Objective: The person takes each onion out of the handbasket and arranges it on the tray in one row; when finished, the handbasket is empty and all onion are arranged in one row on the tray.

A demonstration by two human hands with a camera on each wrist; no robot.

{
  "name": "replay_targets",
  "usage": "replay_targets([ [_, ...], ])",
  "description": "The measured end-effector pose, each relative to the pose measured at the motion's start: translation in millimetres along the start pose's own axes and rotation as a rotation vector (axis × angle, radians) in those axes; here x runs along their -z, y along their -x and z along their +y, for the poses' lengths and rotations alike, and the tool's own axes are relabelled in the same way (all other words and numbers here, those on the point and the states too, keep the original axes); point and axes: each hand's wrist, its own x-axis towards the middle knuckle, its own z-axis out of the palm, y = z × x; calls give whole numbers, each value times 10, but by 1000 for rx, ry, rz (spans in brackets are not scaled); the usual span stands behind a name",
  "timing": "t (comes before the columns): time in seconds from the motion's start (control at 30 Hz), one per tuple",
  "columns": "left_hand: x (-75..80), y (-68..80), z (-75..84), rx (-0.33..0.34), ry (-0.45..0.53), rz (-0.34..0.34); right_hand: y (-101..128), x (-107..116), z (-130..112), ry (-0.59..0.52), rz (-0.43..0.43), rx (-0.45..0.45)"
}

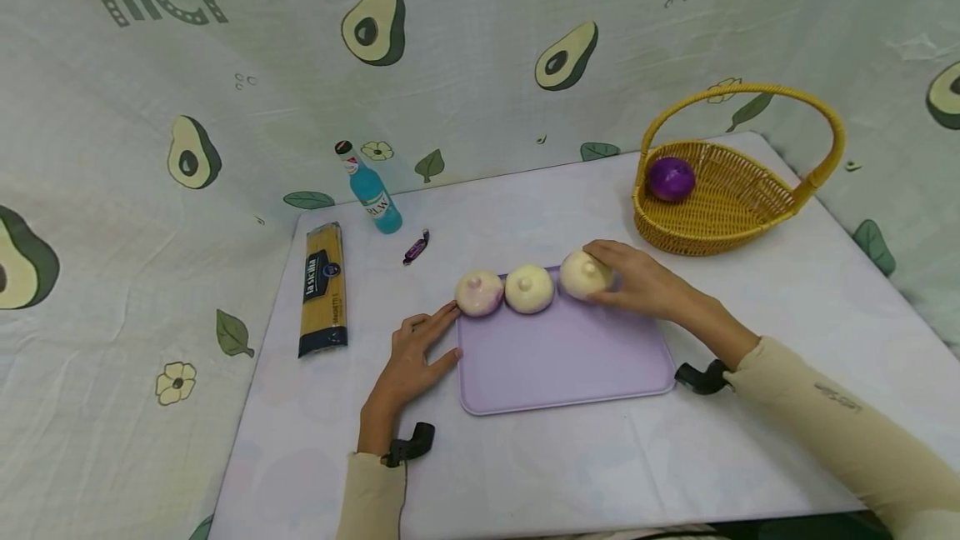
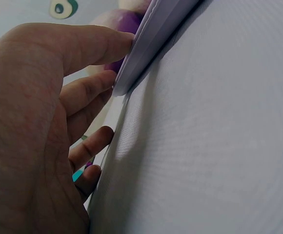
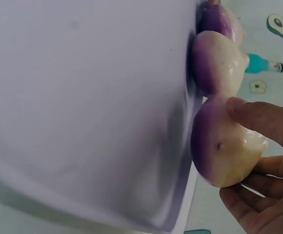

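Three cream-and-purple turnips stand in a row along the far side of a lilac tray (image 1: 566, 357). My right hand (image 1: 637, 277) holds the right-hand turnip (image 1: 583, 276), thumb on one side and fingers on the other. Beside it are the middle turnip (image 1: 529, 289) and the left turnip (image 1: 478, 292). In the right wrist view the held turnip (image 3: 224, 141) shows its purple side towards the tray. My left hand (image 1: 416, 357) is at the tray's left edge, its fingers extended and fingertips close to the left turnip. The left wrist view shows the thumb against the tray rim (image 2: 149, 41).
A yellow wicker basket (image 1: 697, 236) with a tall handle stands at the back right, a purple round vegetable (image 1: 671, 179) inside. Towards the left are a spaghetti pack (image 1: 325, 290), a blue bottle (image 1: 375, 194) and a small wrapped candy (image 1: 416, 247). A printed cloth hangs behind the table.
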Motion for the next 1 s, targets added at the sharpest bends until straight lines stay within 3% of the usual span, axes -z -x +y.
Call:
replay_targets([
  [1.0,-2,-25,3,-3,-23,-14,-28,-146,48,-28,-20,-21],
])
